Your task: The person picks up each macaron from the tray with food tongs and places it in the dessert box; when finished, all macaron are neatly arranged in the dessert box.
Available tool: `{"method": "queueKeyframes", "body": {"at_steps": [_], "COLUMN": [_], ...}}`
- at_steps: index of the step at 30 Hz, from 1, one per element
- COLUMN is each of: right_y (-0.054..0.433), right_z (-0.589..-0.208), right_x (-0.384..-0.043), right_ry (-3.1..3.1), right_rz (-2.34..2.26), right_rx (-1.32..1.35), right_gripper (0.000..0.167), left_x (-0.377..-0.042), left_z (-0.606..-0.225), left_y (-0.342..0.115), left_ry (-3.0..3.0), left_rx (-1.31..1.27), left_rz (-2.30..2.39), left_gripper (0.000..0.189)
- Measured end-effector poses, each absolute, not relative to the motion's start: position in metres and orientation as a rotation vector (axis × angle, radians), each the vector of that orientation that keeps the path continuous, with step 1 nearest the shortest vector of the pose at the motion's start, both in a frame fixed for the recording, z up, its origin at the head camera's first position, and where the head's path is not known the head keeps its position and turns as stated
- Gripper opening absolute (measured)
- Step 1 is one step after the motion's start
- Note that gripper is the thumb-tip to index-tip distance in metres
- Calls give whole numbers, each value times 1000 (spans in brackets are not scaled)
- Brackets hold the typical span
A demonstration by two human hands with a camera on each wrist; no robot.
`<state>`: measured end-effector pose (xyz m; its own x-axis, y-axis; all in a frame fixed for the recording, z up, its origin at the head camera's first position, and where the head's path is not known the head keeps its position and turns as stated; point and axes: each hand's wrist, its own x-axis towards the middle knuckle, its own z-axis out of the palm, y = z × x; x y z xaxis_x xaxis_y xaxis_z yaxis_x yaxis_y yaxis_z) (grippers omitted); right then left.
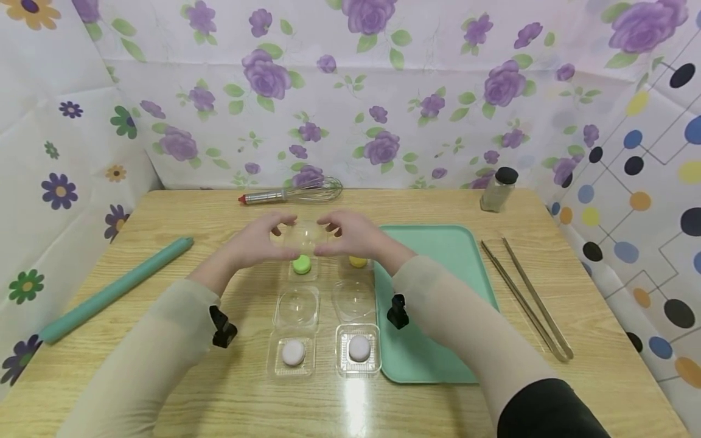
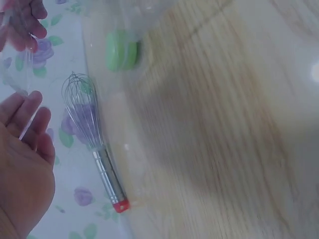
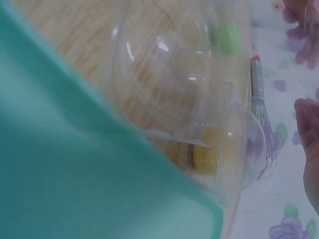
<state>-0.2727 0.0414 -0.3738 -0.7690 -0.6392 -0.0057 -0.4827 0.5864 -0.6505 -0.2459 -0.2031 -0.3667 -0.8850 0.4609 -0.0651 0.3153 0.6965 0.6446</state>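
Observation:
Both hands are at the back of the table. Between them is a clear domed plastic lid; my left hand holds its left side and my right hand its right side. Just below the lid, a green macaron sits in a clear plastic box. A yellow macaron in another box is partly hidden by my right hand in the head view. Nearer are two open clear boxes, with a pale macaron at left and a pale lilac macaron at right. Their domed lids lie folded back.
A green tray lies right of the boxes, with metal tongs beyond it. A whisk lies along the back edge. At the back right stands a black-capped jar. A green rolling pin lies at left.

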Motion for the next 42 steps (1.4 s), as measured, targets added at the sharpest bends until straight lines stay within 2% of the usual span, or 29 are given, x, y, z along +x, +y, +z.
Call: {"method": "queueKeyframes", "body": {"at_steps": [6, 17, 42], "right_y": [30, 12, 4], "right_z": [-374, -380, -391], "right_x": [-270, -259, -261], "right_ry": [2610, 2672, 2680], "right_rz": [-647, -282, -149], "right_rx": [-1020, -1122, -1051], "right_gripper": [77, 75, 76], "left_x": [-245, -242, -246], "left_z": [-374, -388, -396], "left_y": [-207, -209, -209], "left_ry": [2733, 2787, 2752], "left_rx": [662, 727, 698], "left_rz": [792, 524, 474], "left_gripper": [82, 84, 84]}}
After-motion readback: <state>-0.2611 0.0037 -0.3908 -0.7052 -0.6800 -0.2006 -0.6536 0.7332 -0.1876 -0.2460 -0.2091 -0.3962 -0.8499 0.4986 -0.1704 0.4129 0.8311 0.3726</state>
